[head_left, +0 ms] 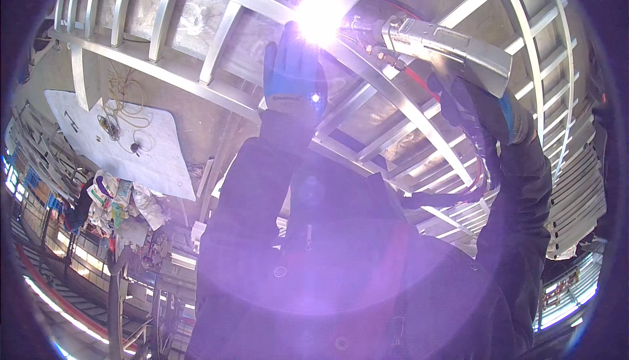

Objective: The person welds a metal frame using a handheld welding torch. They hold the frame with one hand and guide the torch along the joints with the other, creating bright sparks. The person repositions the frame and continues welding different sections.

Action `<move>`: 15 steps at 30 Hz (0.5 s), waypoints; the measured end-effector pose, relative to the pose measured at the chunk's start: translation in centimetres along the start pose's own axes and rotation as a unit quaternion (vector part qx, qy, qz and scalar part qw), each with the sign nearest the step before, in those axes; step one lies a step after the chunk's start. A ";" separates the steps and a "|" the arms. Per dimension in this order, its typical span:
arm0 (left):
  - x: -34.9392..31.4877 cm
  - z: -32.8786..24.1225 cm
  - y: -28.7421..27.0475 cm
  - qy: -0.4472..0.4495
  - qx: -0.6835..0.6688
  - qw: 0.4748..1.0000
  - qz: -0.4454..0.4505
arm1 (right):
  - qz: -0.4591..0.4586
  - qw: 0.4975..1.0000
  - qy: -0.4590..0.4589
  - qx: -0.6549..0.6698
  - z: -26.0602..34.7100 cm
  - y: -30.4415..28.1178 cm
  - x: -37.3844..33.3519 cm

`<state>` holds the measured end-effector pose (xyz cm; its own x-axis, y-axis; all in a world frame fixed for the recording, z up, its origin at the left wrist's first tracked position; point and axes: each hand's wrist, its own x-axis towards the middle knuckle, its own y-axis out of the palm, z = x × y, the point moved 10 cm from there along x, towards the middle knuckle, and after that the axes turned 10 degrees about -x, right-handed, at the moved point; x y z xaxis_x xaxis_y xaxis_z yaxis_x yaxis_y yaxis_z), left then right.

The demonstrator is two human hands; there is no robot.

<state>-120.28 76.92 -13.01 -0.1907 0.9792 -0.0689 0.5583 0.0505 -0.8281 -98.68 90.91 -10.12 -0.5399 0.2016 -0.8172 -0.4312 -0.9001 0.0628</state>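
A silver welding gun (452,49) is in my gloved right hand (468,101), which wraps around it from below. Its nozzle points left into a glaring white arc (319,19) on the metal frame (419,124); the glare hides the joint there. My left hand (295,75), in a blue glove, lies flat with its fingers stretched toward the frame, just left of the arc. Whether its fingertips touch the metal is lost in the brightness. A red hose (419,79) runs beneath the gun and down past my right wrist.
Curved rails with crossbars (537,52) arch on the right, beside stacked slats (576,209). At left, a pale sheet (151,150) lies on the floor with a tangled cable (118,111) over it. Piled bags (124,203) stand nearer.
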 end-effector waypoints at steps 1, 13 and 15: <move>0.0 -0.2 0.0 0.009 0.007 1.000 -0.003 | 0.005 0.999 0.005 -0.033 -0.1 0.0 0.0; -0.1 0.0 0.0 0.011 0.004 1.000 -0.004 | 0.002 0.997 -0.053 -0.051 0.5 -0.2 -0.2; 0.0 0.1 0.1 0.008 0.008 1.000 -0.003 | 0.015 0.998 -0.032 -0.051 -0.1 -0.1 -0.2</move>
<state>-120.29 76.86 -13.10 -0.1805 0.9821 -0.0545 0.5446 0.0537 -0.8370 -98.46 90.93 -9.98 -0.5985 0.1946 -0.7771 -0.3395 -0.9403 0.0260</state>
